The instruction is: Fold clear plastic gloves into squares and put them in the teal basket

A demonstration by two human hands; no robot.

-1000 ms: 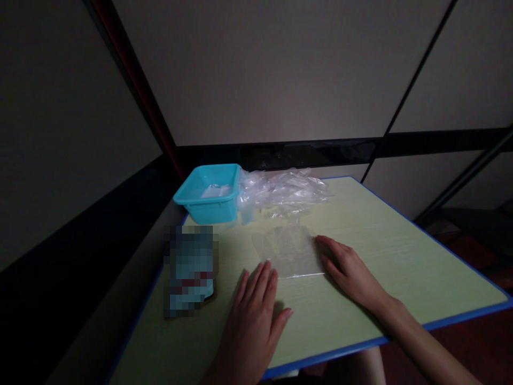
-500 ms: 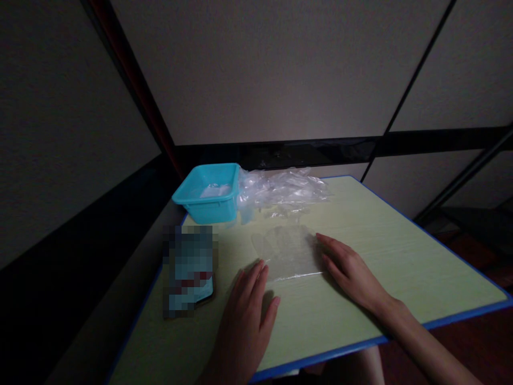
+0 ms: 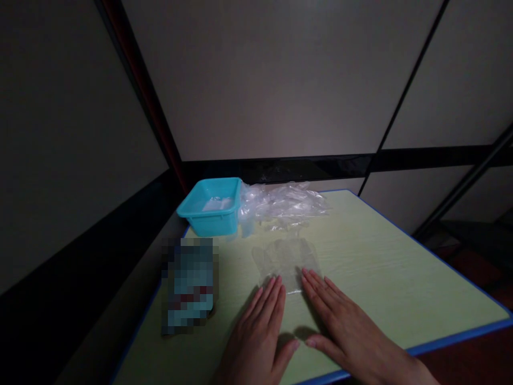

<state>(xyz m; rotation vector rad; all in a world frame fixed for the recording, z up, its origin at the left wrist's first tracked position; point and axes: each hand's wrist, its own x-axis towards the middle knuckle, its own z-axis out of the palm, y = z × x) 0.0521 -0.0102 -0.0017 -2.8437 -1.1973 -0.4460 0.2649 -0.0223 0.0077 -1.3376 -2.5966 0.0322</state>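
Note:
A thin, clear disposable plastic glove [image 3: 288, 259] lies flat on the pale green table [image 3: 380, 278], its thumb part pointing left. My left hand [image 3: 260, 326] rests with fingers stretched out at the glove's lower left edge. Palm down, my right hand [image 3: 336, 315] lies open with its fingertips on the lower right part of the glove. Neither hand grips anything. The two thumbs point toward each other just below the glove.
A turquoise plastic basket [image 3: 212, 222] with some clear plastic in it stands at the back left. Beside it lies a heap of crumpled clear plastic [image 3: 288, 202]. A blurred-out phone-like object [image 3: 190, 283] is on the left. Blue edging [image 3: 460, 335] borders the table.
My right hand has moved from the glove's right side down to its lower edge. My left hand has shifted slightly right and down. The view has tilted up a little.

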